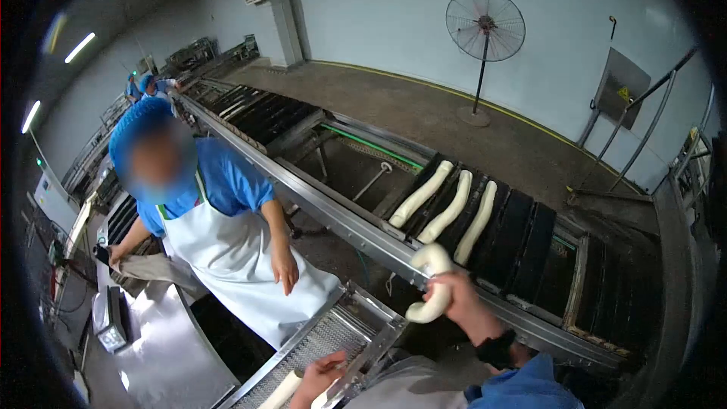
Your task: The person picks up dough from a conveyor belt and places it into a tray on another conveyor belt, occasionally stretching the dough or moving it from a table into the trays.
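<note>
My right hand (452,297) grips a curved, pale dough roll (434,260), whose ends hang down on the near side of the long conveyor rail. Just beyond it, three long dough rolls (448,208) lie in the grooves of a black tray (522,238) on the conveyor. At the bottom, my left hand (322,375) has its fingers curled above a mesh belt (329,333). Beside and partly under that hand, another pale dough roll (282,391) lies on the belt. Whether the left fingers touch dough is hard to make out.
A co-worker (219,220) in a white apron stands at the left, beside a shiny metal sheet (170,344). The long conveyor (303,193) runs diagonally to the back left. A fan (485,24) and metal railings (651,117) stand beyond it.
</note>
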Motion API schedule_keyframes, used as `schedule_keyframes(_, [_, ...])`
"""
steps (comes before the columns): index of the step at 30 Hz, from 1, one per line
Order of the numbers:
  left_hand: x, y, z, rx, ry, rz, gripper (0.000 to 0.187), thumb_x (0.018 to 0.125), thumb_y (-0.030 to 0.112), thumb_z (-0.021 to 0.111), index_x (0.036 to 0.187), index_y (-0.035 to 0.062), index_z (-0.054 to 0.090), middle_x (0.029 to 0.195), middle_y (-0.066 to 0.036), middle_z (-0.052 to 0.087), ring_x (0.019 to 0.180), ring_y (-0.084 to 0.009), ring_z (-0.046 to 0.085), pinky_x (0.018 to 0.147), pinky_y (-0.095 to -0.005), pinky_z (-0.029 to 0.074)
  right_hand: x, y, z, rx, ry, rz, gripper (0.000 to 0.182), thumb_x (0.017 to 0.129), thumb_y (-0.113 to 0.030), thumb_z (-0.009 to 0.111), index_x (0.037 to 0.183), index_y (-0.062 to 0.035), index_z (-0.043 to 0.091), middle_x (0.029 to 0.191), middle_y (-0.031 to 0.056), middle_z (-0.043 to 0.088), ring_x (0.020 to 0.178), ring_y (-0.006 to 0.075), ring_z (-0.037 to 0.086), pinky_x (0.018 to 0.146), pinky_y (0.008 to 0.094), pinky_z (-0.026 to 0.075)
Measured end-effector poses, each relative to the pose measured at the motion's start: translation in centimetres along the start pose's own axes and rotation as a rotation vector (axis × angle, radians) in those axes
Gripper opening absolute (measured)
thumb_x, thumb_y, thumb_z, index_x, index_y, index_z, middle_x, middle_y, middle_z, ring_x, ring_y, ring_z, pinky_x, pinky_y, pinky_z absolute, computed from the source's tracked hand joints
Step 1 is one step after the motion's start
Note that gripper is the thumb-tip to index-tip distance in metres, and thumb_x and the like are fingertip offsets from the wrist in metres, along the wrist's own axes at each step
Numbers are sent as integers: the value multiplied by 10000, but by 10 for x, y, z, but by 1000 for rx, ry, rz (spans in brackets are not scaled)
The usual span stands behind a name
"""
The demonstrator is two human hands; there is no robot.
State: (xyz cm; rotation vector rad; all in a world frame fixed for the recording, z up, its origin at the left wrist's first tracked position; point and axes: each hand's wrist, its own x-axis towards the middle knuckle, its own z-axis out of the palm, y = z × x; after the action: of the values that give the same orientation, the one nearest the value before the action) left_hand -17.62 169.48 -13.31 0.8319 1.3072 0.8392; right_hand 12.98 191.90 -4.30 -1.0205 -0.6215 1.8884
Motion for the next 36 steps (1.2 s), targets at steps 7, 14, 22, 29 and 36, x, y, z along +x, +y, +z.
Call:
schedule_keyframes(7, [-61, -67, -63, 735, 649, -40, 540, 718, 197, 790, 1220, 85, 626, 1127, -148, 655, 954, -275, 648, 828, -372, 516, 87, -83, -60, 60, 308, -339, 394, 745, -71, 662, 1095, 29, 510, 884, 129, 585, 675, 250, 607, 621, 399, 549])
schedule_keyframes(14, [-87, -112, -73, 1095, 811, -300, 547, 686, 369, 739, 1191, 194, 623, 1071, -101, 647, 997, -310, 627, 834, -469, 504, 170, 1, -131, -430, 579, -187, 723, 724, -95, 649, 1376, 34, 367, 1207, 186, 532, 1062, 306, 527, 951, 406, 407])
schedule_keyframes(22, [-108, -105, -67, 1008, 876, -403, 531, 688, 298, 730, 1196, 185, 624, 1159, -84, 624, 1097, -291, 588, 936, -518, 431, 253, -12, -137, -472, 508, -269, 796, 798, 19, 540, 1501, -49, 172, 1427, 239, 362, 1207, 387, 474, 998, 454, 415])
schedule_keyframes(29, [-103, -82, -45, 948, 917, -376, 548, 653, 167, 735, 1189, 170, 621, 1171, -84, 615, 1138, -286, 552, 1009, -489, 380, 251, 20, -73, -1204, 608, -237, 797, 797, 47, 521, 1500, -69, 166, 1319, 410, 257, 1160, 524, 439, 1003, 469, 439])
schedule_keyframes(36, [-95, -92, -44, 952, 918, -299, 574, 643, 161, 739, 1204, 184, 617, 1163, -97, 611, 1124, -318, 552, 1007, -476, 386, 227, 10, -41, -1112, 671, -121, 770, 828, 16, 546, 1498, -86, 182, 1372, 367, 233, 1161, 515, 444, 1011, 489, 438])
